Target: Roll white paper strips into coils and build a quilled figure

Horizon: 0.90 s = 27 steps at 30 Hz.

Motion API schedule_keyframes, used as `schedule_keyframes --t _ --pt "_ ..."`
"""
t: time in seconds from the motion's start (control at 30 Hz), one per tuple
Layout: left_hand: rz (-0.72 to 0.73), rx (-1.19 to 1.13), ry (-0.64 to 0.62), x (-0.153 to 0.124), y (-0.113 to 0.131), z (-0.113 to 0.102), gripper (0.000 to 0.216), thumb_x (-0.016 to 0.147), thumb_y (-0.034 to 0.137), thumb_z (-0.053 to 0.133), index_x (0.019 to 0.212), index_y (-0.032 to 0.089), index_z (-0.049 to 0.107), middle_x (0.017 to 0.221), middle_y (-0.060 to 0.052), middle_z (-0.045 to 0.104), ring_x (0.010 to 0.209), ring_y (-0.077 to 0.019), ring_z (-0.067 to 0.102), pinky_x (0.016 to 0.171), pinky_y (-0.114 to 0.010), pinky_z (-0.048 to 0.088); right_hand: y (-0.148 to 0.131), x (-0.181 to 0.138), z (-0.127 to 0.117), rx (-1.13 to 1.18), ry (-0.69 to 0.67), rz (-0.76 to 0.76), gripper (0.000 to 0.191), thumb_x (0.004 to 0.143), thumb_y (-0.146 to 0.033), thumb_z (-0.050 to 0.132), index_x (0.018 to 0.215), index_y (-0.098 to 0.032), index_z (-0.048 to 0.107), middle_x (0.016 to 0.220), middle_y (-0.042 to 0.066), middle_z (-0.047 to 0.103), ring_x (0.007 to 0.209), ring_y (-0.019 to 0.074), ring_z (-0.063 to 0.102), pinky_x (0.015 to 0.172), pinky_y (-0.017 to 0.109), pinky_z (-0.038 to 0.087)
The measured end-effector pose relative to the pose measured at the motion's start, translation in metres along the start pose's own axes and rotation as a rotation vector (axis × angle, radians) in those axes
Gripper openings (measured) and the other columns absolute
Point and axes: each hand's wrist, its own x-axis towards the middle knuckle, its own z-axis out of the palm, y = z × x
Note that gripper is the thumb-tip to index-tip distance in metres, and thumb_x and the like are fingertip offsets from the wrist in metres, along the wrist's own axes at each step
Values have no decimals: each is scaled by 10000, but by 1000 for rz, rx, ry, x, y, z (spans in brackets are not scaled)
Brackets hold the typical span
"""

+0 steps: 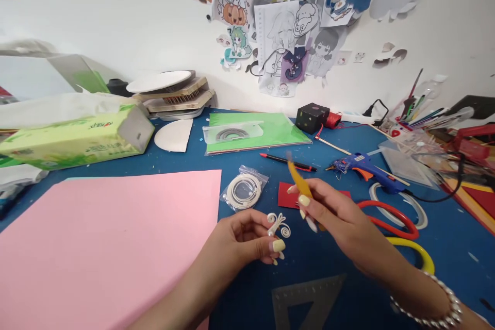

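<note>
My left hand (255,240) pinches a small white curled-strip ornament (279,226) between thumb and fingers. It has spiral ends, narrow loops and a pearl-like bead. Just to the right and a little higher, my right hand (328,209) is closed around a slim yellow tool (300,179). The tool's thin tip points up and left and is blurred, so its exact kind is unclear. Behind my right hand lies a red paper strip (286,197), partly covered by the fingers. A clear bag with coiled white strips (243,191) sits beyond my left hand.
Pink paper (116,237) covers the left side of the blue table. A set square (305,299) lies in front. On the right are a blue glue gun (359,162), a red strip coil (390,216) and a yellow one (419,252). A pen (288,162) and green sheets (270,131) lie behind.
</note>
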Motion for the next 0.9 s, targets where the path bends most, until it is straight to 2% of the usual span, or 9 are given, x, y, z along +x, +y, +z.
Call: schedule_keyframes --t 0.1,0.2,0.3,0.5,0.67,0.77,0.9 --pt "-5 -3 -24 -2 -1 3 234 538 163 766 643 118 561 526 36 636 490 -75 578 506 -176 437 4 -1 10 98 -76 53 257 820 -402 498 970 -193 484 869 10 538 788 122 527 664 225 427" --pt "-19 -6 -48 -4 -1 6 202 563 132 746 636 121 558 524 36 642 499 -75 587 523 -172 442 4 -5 13 163 -148 65 205 789 -363 553 872 -181 511 759 -21 528 694 102 502 607 206 401" --pt "-47 3 -87 -5 -1 7 206 549 153 759 621 123 569 527 33 647 494 -83 595 524 -177 447 2 -6 11 183 -148 60 169 788 -333 562 788 -172 510 679 -43 496 624 78 458 559 183 363" --pt "-68 52 -158 -4 1 2 349 638 472 665 687 126 658 619 -31 685 556 -129 640 546 -207 479 4 -6 2 135 -150 96 231 782 -380 557 749 -159 499 660 -33 445 598 80 398 534 199 326" --pt "-52 172 -167 -6 3 3 207 718 333 631 645 144 674 610 -17 688 560 -115 637 556 -183 483 6 -8 0 127 -213 117 231 781 -381 555 746 -161 495 642 -37 430 588 83 383 522 202 307" --pt "88 392 -174 -10 5 3 177 778 242 560 708 161 701 650 -25 694 601 -130 637 573 -194 484 6 -9 -1 122 -224 122 223 792 -372 540 738 -161 491 632 -41 433 584 82 390 529 204 310" --pt "463 774 -196 -17 5 2 207 798 146 523 870 232 697 737 -13 699 664 -134 632 606 -187 467 6 -8 -3 150 -236 133 200 785 -340 556 736 -158 488 650 -40 442 594 77 391 529 197 301"
